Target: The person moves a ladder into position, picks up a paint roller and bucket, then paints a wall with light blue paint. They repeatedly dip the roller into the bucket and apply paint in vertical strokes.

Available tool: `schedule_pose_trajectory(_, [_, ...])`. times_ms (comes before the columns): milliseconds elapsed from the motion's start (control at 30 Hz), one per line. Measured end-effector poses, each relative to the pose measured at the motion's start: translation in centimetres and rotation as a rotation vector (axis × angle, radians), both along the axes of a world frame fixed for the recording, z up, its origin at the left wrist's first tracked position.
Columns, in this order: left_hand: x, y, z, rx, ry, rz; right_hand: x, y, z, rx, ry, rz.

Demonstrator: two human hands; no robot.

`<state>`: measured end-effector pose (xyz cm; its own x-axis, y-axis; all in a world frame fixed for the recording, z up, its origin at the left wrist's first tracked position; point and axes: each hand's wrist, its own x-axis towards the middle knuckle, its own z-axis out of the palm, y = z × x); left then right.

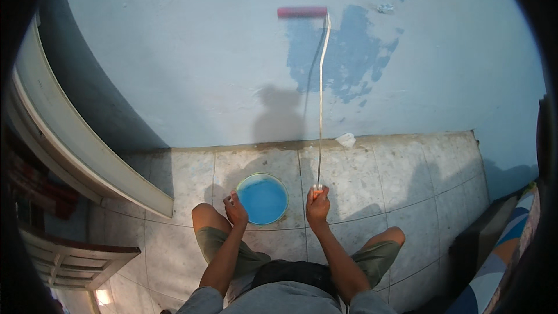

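My right hand [317,209] is closed around the orange grip of a paint roller [321,90]. Its long thin metal rod reaches up and away to a pinkish-red roller sleeve [302,12], which lies against the wall beside and above a darker blue patch. Left of it, my left hand [235,211] is held with curled fingers at the left rim of a round bucket of blue paint [263,200]. Whether those fingers hold anything small, or touch the rim, is hidden. The bucket stands on the floor between my bent knees.
The pale blue wall [192,70] has darker blue patches [337,52]. A white scrap [346,139] lies where wall meets tiled floor [401,197]. A cream door-like panel [93,134] and a wooden frame [87,259] stand left. Patterned fabric [494,273] lies at the right.
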<state>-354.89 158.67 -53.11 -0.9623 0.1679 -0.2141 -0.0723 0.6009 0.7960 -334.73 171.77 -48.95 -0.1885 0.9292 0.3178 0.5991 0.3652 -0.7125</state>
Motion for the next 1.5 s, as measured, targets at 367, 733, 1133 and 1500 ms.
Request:
schedule_pose_trajectory(367, [0.2,-0.3,0.8,0.003,-0.036,0.005,4.8,-4.8,-2.6,-0.14,-0.039,0.043])
schedule_pose_trajectory(733, [0.5,-0.2,0.7,-0.01,-0.036,0.032,8.5,-8.0,2.3,-0.191,0.075,0.188])
schedule_pose_trajectory(1133, [0.5,-0.4,0.5,-0.041,0.011,0.041,0.0,-7.8,5.8,-0.2,0.317,0.324])
schedule_pose_trajectory(1500, [0.5,-0.6,0.5,-0.011,0.024,0.027,-10.8,-6.0,12.2,-0.096,0.438,0.439])
